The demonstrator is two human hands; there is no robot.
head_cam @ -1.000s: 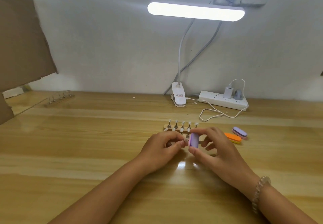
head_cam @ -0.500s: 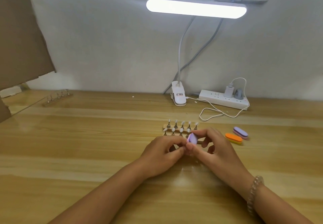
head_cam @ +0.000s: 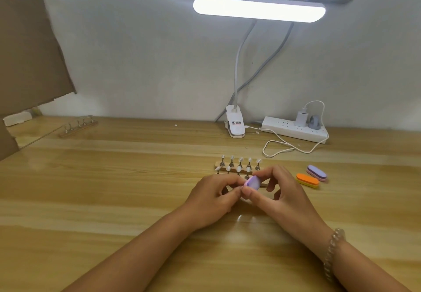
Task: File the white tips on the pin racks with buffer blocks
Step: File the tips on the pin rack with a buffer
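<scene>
Both hands meet low on the wooden bench, a little right of its middle. The right hand pinches a purple buffer block between thumb and forefinger, with its other fingers loosely curled behind. The block is tilted, its broad face turned toward the camera. The left hand has its fingers curled, with thumb and forefinger tips pressed together right against the block's lower left corner. Whether anything sits in that pinch I cannot tell, since the spot is small and partly covered.

At twelve o'clock from the hands, just beyond them, stands a wooden pin rack whose upright pins carry white tips. A nearer row of pins has its right end hidden behind the fingers.

At two o'clock from the right hand lies an orange block, and just behind it another purple block. Whether the two touch is unclear. Far off at ten o'clock, near the bench's back edge, another rack of pins rests beside a sheet of cardboard.

Along the wall at twelve to one o'clock is a lit lamp with its clip on the bench. Next to it is a white power strip with a looped cable. A bead bracelet circles the right wrist.
</scene>
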